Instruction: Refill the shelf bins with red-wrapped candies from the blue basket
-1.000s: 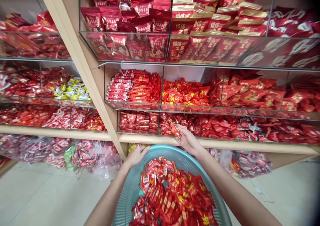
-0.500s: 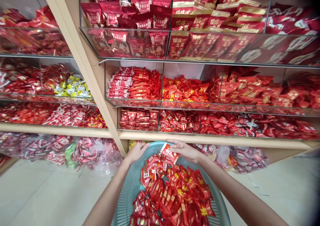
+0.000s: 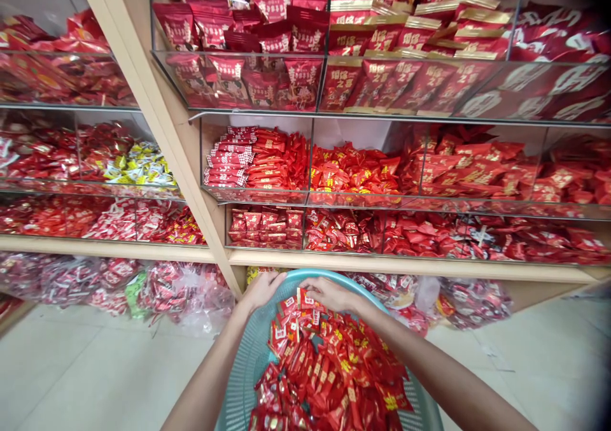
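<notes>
A teal plastic basket [image 3: 242, 361] holds a heap of small red wrapped candies [image 3: 329, 374], some with yellow or white lettering. My left hand [image 3: 264, 289] is closed on its far rim, thumb towards the inside. Inside the basket near that same rim is my right hand [image 3: 331, 293], fingers bent down on a red candy packet [image 3: 305, 300] with a white label. Similar white-labelled packets lie just below and left of those fingers. The undersides of my right fingertips are hidden.
Shelves with clear-fronted bins of red packets [image 3: 353, 167] stand ahead. A wooden ledge [image 3: 401, 266] runs just beyond the basket. Under it, plastic bags of candies [image 3: 191, 294] rest on the tiled floor [image 3: 86, 367]. A slanting wooden post [image 3: 167, 132] divides the shelves.
My right hand has moved left and slightly down into the basket, carrying the white-labelled packet from the far rim to the other packets. My left hand stays on the rim.
</notes>
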Tool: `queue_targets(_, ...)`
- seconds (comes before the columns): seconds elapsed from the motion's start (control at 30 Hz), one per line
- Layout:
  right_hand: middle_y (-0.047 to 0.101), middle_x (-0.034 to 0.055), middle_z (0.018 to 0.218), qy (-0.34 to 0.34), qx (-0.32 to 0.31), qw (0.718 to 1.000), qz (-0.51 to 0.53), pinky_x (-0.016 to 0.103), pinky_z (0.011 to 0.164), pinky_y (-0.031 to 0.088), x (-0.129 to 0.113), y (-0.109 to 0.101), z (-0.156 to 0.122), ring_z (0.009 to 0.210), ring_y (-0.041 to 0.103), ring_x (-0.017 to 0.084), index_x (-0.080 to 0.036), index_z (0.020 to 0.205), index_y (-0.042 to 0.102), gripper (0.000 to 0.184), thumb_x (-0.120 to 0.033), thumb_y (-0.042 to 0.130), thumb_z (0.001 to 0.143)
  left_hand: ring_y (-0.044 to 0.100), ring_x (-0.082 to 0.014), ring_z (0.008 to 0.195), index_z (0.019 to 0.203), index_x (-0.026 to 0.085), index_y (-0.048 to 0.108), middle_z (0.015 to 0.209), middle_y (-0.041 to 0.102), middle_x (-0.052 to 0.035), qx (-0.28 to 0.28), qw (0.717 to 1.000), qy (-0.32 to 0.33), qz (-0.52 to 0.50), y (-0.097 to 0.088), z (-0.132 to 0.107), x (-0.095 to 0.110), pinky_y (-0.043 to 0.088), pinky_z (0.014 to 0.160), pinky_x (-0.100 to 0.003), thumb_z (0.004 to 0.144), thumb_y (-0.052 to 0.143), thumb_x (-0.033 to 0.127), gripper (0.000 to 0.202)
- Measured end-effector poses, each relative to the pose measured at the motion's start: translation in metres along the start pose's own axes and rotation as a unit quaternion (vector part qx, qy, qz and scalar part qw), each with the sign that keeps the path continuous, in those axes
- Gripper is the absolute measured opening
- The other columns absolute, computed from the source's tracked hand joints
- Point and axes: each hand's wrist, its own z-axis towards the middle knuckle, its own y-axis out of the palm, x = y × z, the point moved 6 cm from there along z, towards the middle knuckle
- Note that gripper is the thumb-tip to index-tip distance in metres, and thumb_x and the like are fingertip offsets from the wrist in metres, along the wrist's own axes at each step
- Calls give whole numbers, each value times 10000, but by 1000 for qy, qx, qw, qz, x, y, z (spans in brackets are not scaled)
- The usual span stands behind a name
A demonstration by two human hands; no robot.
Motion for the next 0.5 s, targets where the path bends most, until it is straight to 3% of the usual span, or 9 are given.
queue_targets(0.1, 643, 70, 1090, -2, 30, 991, -131, 348, 907, 433, -6, 1, -3, 1004, 571, 210, -210, 1135, 599, 307, -189, 449, 867, 552, -163, 657, 714, 172, 640, 682, 643, -25, 1, 1000, -8, -2, 0, 0, -1, 358, 611, -218, 888, 297, 604, 578)
queue_targets(0.17, 621, 94, 1149, 15, 38, 979, -198, 364, 926, 428, -11, 2, -5, 1057, 560, 231, -204, 1147, 595, 317, -187, 420, 884, 555, -166, 667, 712, 169, 634, 688, 643, -29, 1, 1000, -12, -4, 0, 0, -1, 360, 615, -219, 884, 301, 606, 575)
queue_targets(0.33, 630, 117, 1124, 47, 32, 948, -312, 376, 887, 455, -22, 4, -10, 1080, 562, 263, -185, 1088, 617, 319, -194, 343, 926, 551, -159, 656, 708, 175, 614, 671, 623, -12, -2, 1000, 7, -5, -2, -2, 3, 350, 616, -220, 899, 282, 579, 557)
queue_targets(0.5, 646, 131, 1073, 32, 35, 942, -332, 365, 846, 470, -28, 3, -12, 1040, 582, 272, -166, 1030, 635, 292, -256, 372, 939, 540, -156, 639, 678, 182, 587, 648, 610, 0, 3, 1000, 9, -4, -2, -2, 3, 343, 605, -223, 897, 266, 592, 565)
